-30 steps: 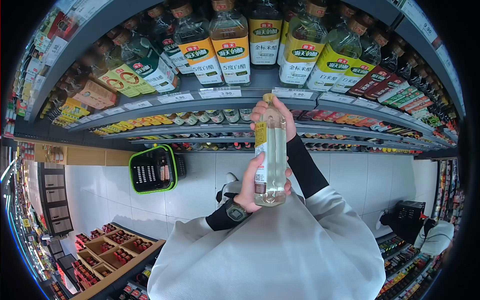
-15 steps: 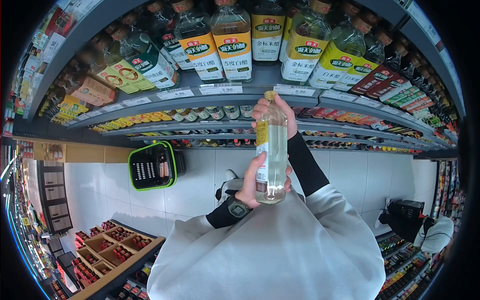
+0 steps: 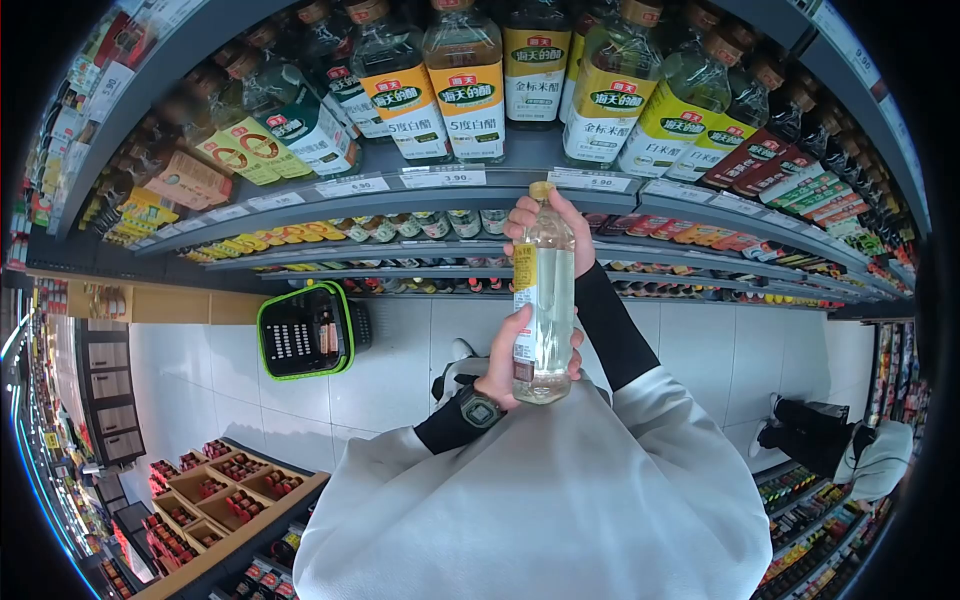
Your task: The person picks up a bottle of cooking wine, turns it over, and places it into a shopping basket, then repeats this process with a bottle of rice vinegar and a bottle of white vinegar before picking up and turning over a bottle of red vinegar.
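A clear vinegar bottle (image 3: 552, 300) with a yellow cap and a yellow-and-white label is held in front of my chest, its label side turned to the left. My left hand (image 3: 505, 360) wraps around the lower part of the bottle, thumb over the label. Around the neck and shoulder, just below the cap, the fingers of my right hand (image 3: 562, 222) are closed. Beyond the bottle, similar vinegar bottles with yellow-and-white labels, such as the gold-label one (image 3: 605, 100), stand upright on the shelf (image 3: 520, 155).
Price tags (image 3: 443, 178) line the shelf edge, with lower shelves of bottles beneath. A black basket with a green rim (image 3: 262, 340) sits on the tiled floor (image 3: 400, 380), holding an item. Wooden bins with jars (image 3: 225, 485) stand at lower left. Another person (image 3: 850, 445) is at right.
Both hands keep their hold on the bottle, which has barely shifted. The person at the right has moved slightly.
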Demonstrator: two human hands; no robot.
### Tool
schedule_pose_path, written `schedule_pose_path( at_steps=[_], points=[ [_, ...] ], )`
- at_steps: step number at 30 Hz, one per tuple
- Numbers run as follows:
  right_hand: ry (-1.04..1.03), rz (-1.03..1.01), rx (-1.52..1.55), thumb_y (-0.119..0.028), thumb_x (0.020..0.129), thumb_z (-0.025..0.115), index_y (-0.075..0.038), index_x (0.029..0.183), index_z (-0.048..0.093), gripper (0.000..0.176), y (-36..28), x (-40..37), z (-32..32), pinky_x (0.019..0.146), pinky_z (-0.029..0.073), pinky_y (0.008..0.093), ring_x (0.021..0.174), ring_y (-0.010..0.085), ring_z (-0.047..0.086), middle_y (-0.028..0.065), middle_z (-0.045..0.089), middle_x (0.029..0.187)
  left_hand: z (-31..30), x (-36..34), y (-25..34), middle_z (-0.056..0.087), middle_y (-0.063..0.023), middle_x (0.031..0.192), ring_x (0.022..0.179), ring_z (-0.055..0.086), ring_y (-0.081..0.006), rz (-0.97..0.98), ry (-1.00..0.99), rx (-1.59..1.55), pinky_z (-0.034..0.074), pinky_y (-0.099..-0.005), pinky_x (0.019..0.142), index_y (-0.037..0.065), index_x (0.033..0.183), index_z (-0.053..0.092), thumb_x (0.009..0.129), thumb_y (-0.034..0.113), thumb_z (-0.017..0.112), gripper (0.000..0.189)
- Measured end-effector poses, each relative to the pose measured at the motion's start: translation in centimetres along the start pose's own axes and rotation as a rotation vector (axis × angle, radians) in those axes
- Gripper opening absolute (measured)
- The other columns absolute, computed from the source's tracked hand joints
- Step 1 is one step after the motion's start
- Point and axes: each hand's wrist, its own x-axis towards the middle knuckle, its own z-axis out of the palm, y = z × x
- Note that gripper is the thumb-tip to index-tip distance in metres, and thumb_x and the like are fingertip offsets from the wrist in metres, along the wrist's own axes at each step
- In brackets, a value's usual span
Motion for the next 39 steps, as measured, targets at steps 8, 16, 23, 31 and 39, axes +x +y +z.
schedule_pose_path(
  at_steps=[8, 16, 23, 31, 39],
  points=[
    [0.047, -0.03, 0.039, -0.041, 0.096, 0.049, -0.012, 0.09, 0.051, 0.029, 0.3, 0.0, 0.8, 0.083, 0.049, 0.0421, 0.089, 0.0208, 0.055, 0.0011, 0.055, 0.084, 2.0, -0.8, 0.9, 0.056, -0.0143, 0.096, 0.076, 0.06, -0.0284, -0.054, 0.044, -0.009, 0.052, -0.0406, 0.07, 0.003, 0.126, 0.046, 0.089, 0.059, 0.045, 0.067],
    [-0.024, -0.009, 0.009, -0.041, 0.096, 0.049, -0.012, 0.09, 0.051, 0.029, 0.2, -0.2, 0.4, 0.084, 0.05, 0.043, 0.091, 0.0212, 0.056, 0.0006, 0.055, 0.085, 0.9, -0.5, 0.0, 0.058, -0.0149, 0.093, 0.073, 0.062, -0.028, -0.003, 0.038, 0.001, 0.053, -0.0397, 0.069, 0.003, 0.125, 0.046, 0.091, 0.055, 0.045, 0.062],
    [0.0, -0.011, 0.016, -0.041, 0.095, 0.05, -0.012, 0.09, 0.051, 0.03, 0.1, 0.1, 0.1, 0.083, 0.05, 0.0421, 0.09, 0.0208, 0.056, 0.0001, 0.055, 0.085, 1.0, -0.3, 0.3, 0.057, -0.0144, 0.096, 0.076, 0.061, -0.0289, -0.019, 0.036, 0.025, 0.052, -0.0409, 0.07, 0.003, 0.126, 0.046, 0.09, 0.059, 0.044, 0.066],
    [0.051, -0.033, -0.006, -0.04, 0.095, 0.05, -0.012, 0.09, 0.052, 0.028, -0.1, 0.0, 0.9, 0.084, 0.049, 0.0426, 0.09, 0.0218, 0.058, 0.0005, 0.057, 0.085, 2.3, -0.5, 0.6, 0.058, -0.0136, 0.097, 0.076, 0.06, -0.0292, -0.032, 0.042, 0.009, 0.051, -0.041, 0.07, 0.004, 0.125, 0.048, 0.09, 0.06, 0.043, 0.066],
    [0.125, -0.034, -0.032, -0.038, 0.095, 0.051, -0.011, 0.089, 0.054, 0.028, -0.2, -0.1, 1.7, 0.085, 0.049, 0.0434, 0.089, 0.0231, 0.059, 0.0024, 0.059, 0.086, 4.0, -0.9, 1.1, 0.058, -0.0125, 0.095, 0.076, 0.06, -0.0283, -0.058, 0.05, -0.076, 0.051, -0.0413, 0.07, 0.005, 0.123, 0.049, 0.09, 0.06, 0.044, 0.065]
  ],
)
